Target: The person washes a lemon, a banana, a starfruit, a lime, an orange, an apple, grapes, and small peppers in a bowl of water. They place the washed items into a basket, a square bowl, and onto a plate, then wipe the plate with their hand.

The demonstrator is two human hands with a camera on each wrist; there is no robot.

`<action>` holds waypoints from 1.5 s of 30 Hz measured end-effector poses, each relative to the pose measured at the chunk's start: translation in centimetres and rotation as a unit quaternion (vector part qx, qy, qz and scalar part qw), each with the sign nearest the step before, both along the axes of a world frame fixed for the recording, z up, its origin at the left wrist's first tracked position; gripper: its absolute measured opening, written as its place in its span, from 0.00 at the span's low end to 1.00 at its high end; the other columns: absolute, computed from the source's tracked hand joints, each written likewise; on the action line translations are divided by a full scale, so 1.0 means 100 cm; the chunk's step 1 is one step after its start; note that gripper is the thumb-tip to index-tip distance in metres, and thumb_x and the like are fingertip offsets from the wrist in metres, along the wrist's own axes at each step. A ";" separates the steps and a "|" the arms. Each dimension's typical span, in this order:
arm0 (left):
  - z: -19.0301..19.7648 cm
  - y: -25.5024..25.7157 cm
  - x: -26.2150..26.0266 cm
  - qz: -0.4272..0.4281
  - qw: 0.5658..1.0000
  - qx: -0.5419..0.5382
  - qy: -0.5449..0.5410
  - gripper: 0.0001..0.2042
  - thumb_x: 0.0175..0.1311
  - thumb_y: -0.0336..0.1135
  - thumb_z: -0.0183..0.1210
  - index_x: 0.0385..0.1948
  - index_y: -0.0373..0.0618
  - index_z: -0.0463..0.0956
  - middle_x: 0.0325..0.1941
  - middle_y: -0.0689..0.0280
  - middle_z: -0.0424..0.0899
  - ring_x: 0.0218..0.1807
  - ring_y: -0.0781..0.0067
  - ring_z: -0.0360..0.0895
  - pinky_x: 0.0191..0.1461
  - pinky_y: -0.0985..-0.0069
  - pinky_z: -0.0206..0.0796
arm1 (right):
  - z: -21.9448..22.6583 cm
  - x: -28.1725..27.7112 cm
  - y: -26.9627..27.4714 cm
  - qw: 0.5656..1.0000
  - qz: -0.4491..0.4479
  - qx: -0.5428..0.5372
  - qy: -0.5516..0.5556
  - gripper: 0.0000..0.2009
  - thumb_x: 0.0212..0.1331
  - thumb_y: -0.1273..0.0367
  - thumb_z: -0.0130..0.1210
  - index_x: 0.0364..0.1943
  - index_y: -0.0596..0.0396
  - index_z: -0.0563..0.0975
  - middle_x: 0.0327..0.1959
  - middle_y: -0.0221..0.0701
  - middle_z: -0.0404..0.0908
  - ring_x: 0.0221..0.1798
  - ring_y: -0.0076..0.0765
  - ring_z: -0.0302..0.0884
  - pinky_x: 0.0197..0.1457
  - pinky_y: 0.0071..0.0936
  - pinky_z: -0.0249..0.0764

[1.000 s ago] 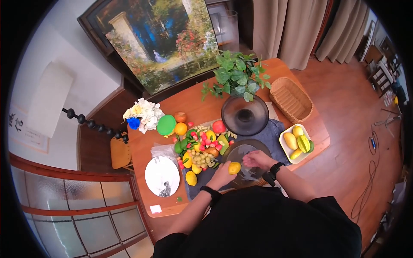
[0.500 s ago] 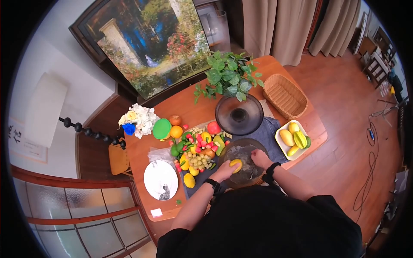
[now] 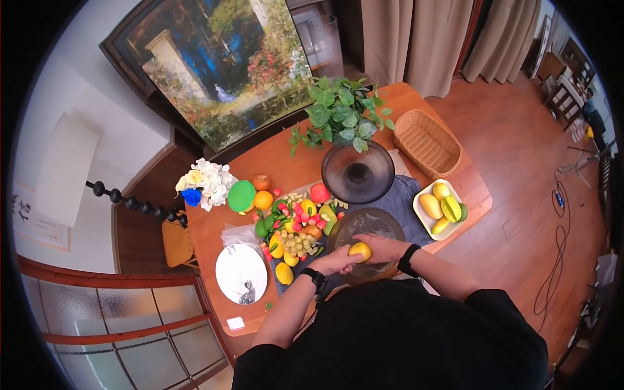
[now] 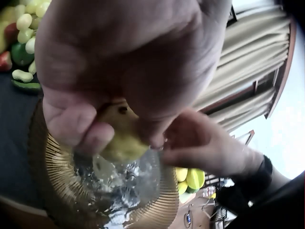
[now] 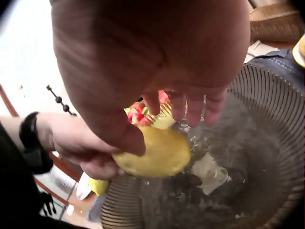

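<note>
While left hand [image 3: 334,262] grips one yellow fruit [image 3: 360,252], right hand [image 3: 386,248] touches it.

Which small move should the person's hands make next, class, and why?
Probably rub the yellow fruit with the right hand: the left hand grips it above the ribbed bowl of water, the right thumb lies against its skin, and water hangs from the right fingers.

A wooden table [image 3: 478,195] bears a wicker basket [image 3: 429,144].
</note>
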State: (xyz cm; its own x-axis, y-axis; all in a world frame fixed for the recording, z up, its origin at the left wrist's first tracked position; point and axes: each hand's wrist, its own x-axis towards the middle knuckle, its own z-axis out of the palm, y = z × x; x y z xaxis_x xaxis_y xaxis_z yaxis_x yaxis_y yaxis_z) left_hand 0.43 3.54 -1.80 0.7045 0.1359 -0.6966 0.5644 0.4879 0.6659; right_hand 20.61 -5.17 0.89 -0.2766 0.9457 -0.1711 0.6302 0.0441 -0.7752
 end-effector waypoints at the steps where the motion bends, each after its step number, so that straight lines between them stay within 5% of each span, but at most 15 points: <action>1: 0.007 0.001 0.000 0.000 1.000 0.001 -0.001 0.24 0.58 0.45 0.66 0.46 0.39 0.65 0.28 0.65 0.76 0.22 0.79 0.72 0.22 0.79 0.63 | 0.003 -0.002 0.001 0.999 -0.012 -0.043 0.028 0.32 0.45 0.65 0.67 0.59 0.54 0.70 0.52 0.49 0.79 0.55 0.57 0.77 0.60 0.43 0.72; 4: 0.016 -0.002 -0.001 -0.101 0.965 0.237 -0.038 0.22 0.57 0.37 0.65 0.46 0.39 0.64 0.26 0.63 0.76 0.25 0.70 0.78 0.26 0.72 0.68 | 0.014 -0.004 0.005 0.993 0.014 -0.115 -0.018 0.32 0.43 0.62 0.70 0.55 0.56 0.72 0.48 0.50 0.81 0.53 0.56 0.78 0.58 0.44 0.74; 6: 0.001 -0.015 0.003 -0.136 0.823 0.552 -0.002 0.24 0.51 0.29 0.67 0.48 0.40 0.64 0.30 0.57 0.77 0.31 0.57 0.82 0.33 0.65 0.73 | 0.014 -0.007 0.006 0.991 0.010 -0.126 -0.039 0.32 0.42 0.61 0.70 0.54 0.57 0.73 0.46 0.50 0.82 0.52 0.57 0.79 0.57 0.44 0.74; 10: 0.042 -0.031 0.018 -0.173 0.748 0.640 0.041 0.27 0.50 0.31 0.67 0.51 0.42 0.64 0.45 0.52 0.74 0.45 0.47 0.80 0.44 0.58 0.75 | 0.031 -0.012 0.006 0.987 -0.027 -0.156 -0.029 0.31 0.42 0.59 0.70 0.51 0.60 0.74 0.44 0.50 0.82 0.50 0.56 0.80 0.54 0.44 0.75; 14: 0.038 -0.027 0.020 -0.148 0.745 0.650 0.020 0.27 0.48 0.31 0.68 0.50 0.41 0.65 0.41 0.51 0.78 0.44 0.46 0.81 0.44 0.58 0.75 | 0.022 -0.021 0.001 0.985 -0.075 -0.126 -0.093 0.29 0.43 0.60 0.69 0.50 0.58 0.73 0.43 0.49 0.83 0.48 0.55 0.81 0.52 0.45 0.76; 20: 0.007 -0.005 0.010 -0.201 0.841 0.501 0.032 0.20 0.46 0.37 0.71 0.40 0.41 0.75 0.30 0.56 0.83 0.39 0.52 0.83 0.42 0.65 0.75 | -0.001 -0.030 -0.012 0.988 -0.034 -0.016 -0.147 0.24 0.47 0.63 0.65 0.47 0.56 0.69 0.41 0.48 0.81 0.43 0.54 0.82 0.47 0.44 0.78; 22: -0.021 0.002 0.002 -0.116 0.966 0.221 -0.069 0.17 0.52 0.43 0.70 0.37 0.44 0.74 0.24 0.65 0.80 0.17 0.76 0.72 0.19 0.78 0.60 | 0.009 -0.030 -0.010 0.980 0.007 0.046 -0.196 0.18 0.54 0.66 0.59 0.46 0.56 0.69 0.40 0.45 0.78 0.41 0.52 0.82 0.44 0.41 0.79; 26: 0.038 0.012 -0.003 -0.063 0.993 -0.085 0.044 0.14 0.61 0.45 0.66 0.37 0.46 0.75 0.26 0.71 0.76 0.13 0.92 0.49 0.16 0.86 0.33 | 0.033 -0.024 -0.010 0.974 0.033 0.119 -0.191 0.14 0.58 0.67 0.53 0.47 0.55 0.69 0.37 0.43 0.77 0.41 0.50 0.82 0.42 0.39 0.79; 29: 0.044 0.013 -0.003 -0.066 0.991 -0.118 0.010 0.14 0.61 0.46 0.66 0.37 0.47 0.75 0.27 0.71 0.76 0.14 0.92 0.50 0.17 0.86 0.35 | 0.033 -0.017 -0.007 0.953 0.051 0.263 -0.139 0.17 0.58 0.69 0.54 0.52 0.53 0.68 0.43 0.44 0.76 0.40 0.53 0.81 0.44 0.45 0.77; 34: 0.030 0.000 0.010 -0.167 0.961 0.214 0.044 0.17 0.56 0.43 0.68 0.39 0.45 0.72 0.26 0.65 0.78 0.20 0.75 0.73 0.20 0.77 0.62 | 0.015 -0.018 -0.008 0.990 0.030 0.064 -0.125 0.22 0.50 0.66 0.61 0.50 0.55 0.71 0.39 0.45 0.81 0.40 0.51 0.83 0.44 0.44 0.78; 36: 0.020 -0.011 0.005 -0.167 0.808 0.565 -0.005 0.16 0.56 0.35 0.65 0.42 0.40 0.70 0.31 0.56 0.80 0.31 0.58 0.83 0.30 0.66 0.73 | 0.002 -0.023 -0.010 0.994 -0.008 0.020 -0.103 0.22 0.47 0.66 0.63 0.47 0.57 0.73 0.37 0.47 0.82 0.39 0.52 0.83 0.43 0.44 0.78; 40: 0.033 -0.030 0.015 -0.151 0.675 0.719 0.060 0.15 0.54 0.27 0.57 0.43 0.41 0.67 0.37 0.52 0.81 0.40 0.50 0.82 0.38 0.60 0.76 | -0.005 -0.013 0.003 0.993 -0.047 -0.111 0.009 0.20 0.41 0.63 0.67 0.37 0.60 0.79 0.33 0.47 0.84 0.37 0.49 0.84 0.42 0.40 0.79; 41: 0.041 -0.032 0.016 -0.152 0.675 0.719 0.059 0.15 0.54 0.27 0.57 0.43 0.41 0.67 0.37 0.52 0.81 0.40 0.50 0.82 0.38 0.60 0.76 | -0.004 -0.010 0.008 0.993 -0.048 -0.111 0.009 0.20 0.41 0.63 0.67 0.37 0.60 0.79 0.33 0.47 0.84 0.37 0.49 0.84 0.42 0.40 0.79; 43: 0.050 -0.037 0.016 -0.187 0.651 0.736 0.005 0.14 0.55 0.28 0.57 0.42 0.41 0.67 0.37 0.51 0.80 0.39 0.49 0.82 0.39 0.59 0.75 | -0.003 -0.007 0.016 0.923 0.002 -0.385 0.023 0.21 0.38 0.62 0.68 0.35 0.62 0.81 0.32 0.44 0.85 0.37 0.46 0.85 0.42 0.37 0.79; 45: 0.032 -0.033 0.014 -0.191 0.690 0.698 0.013 0.14 0.54 0.28 0.58 0.42 0.41 0.68 0.37 0.51 0.81 0.38 0.50 0.83 0.39 0.59 0.75 | -0.009 -0.012 0.012 0.945 0.006 -0.328 0.002 0.21 0.38 0.62 0.68 0.38 0.59 0.80 0.35 0.44 0.85 0.40 0.48 0.84 0.44 0.38 0.78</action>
